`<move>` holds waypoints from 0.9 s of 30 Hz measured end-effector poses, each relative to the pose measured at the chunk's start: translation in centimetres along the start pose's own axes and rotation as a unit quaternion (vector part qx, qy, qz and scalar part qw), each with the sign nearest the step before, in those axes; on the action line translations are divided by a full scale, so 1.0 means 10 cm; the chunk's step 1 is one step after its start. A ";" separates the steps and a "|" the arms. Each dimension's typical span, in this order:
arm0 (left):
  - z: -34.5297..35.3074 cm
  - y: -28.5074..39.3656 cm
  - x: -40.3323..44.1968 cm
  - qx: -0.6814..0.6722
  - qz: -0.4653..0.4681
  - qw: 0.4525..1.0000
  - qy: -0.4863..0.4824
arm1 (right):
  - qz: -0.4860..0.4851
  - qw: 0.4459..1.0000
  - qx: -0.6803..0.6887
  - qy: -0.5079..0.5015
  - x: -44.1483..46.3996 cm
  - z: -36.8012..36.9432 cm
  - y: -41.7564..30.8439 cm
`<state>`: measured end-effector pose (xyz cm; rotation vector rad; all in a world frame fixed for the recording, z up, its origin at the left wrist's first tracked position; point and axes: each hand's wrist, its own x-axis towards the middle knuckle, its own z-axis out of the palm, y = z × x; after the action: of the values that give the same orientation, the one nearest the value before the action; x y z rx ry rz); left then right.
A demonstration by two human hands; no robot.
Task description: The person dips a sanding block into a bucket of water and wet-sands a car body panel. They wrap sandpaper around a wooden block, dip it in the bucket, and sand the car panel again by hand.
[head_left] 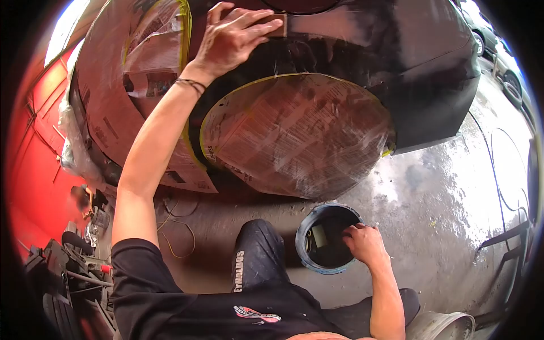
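My left hand (235,39) is pressed to the dark car body panel (340,51) above the wheel arch. Its fingers lie over a small brown block, apparently a sanding block (279,25), held flat on the surface. My right hand (365,243) is at the right rim of a bucket (303,258), loosely curled fingers reaching over the opening with nothing visible in them. Inside the bucket is dark liquid with a pale rectangular piece (320,236). Taped newspaper masking (300,136) covers the wheel opening.
More masking paper (153,68) covers the car's left part. A whitish bucket (442,327) stands at lower right. A yellow cord (192,241) lies on the wet floor. Equipment (85,277) stands at left, a black metal stand (510,238) at right, and parked cars (507,68) are beyond.
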<state>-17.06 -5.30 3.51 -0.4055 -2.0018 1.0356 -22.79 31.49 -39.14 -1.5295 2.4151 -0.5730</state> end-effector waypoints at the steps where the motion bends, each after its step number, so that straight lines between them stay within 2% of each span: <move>1: 0.05 0.01 0.09 -0.018 0.011 1.000 0.007 | 0.000 1.000 0.006 0.008 0.00 -0.01 0.01; 3: 0.21 0.17 0.46 -0.056 0.035 0.998 0.024 | -0.006 1.000 -0.011 -0.004 0.05 0.02 0.03; 6: 0.49 0.32 0.83 -0.015 0.064 0.997 0.047 | 0.007 1.000 -0.001 -0.014 0.19 0.11 -0.03; 13: 0.10 0.22 0.14 -0.038 0.021 0.999 0.007 | -0.021 0.999 0.020 0.016 0.06 -0.01 -0.13; 16: 0.29 0.40 0.61 -0.062 0.023 0.997 0.032 | -0.026 0.999 -0.007 0.028 0.09 0.06 -0.05; 19: 0.60 0.61 1.11 -0.063 -0.027 0.997 0.032 | -0.005 1.000 -0.010 0.019 0.20 0.18 0.04; 22: 0.58 0.79 0.91 -0.049 -0.075 0.993 0.078 | 0.000 1.000 0.002 0.028 0.23 0.08 -0.05; 23: 0.76 0.77 0.64 0.030 -0.086 0.994 0.065 | -0.007 0.999 0.008 0.033 0.22 0.02 -0.08; 25: 0.74 0.82 0.35 0.036 -0.092 0.994 0.041 | -0.026 0.999 0.021 0.041 0.18 -0.05 -0.15; 27: 0.66 0.87 0.48 0.021 -0.107 0.993 0.053 | -0.034 0.998 0.006 0.047 0.18 0.01 -0.08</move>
<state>-25.94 -0.59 -2.92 -0.2139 -1.8800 0.9012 -22.88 29.56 -38.81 -1.6187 2.4305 -0.6868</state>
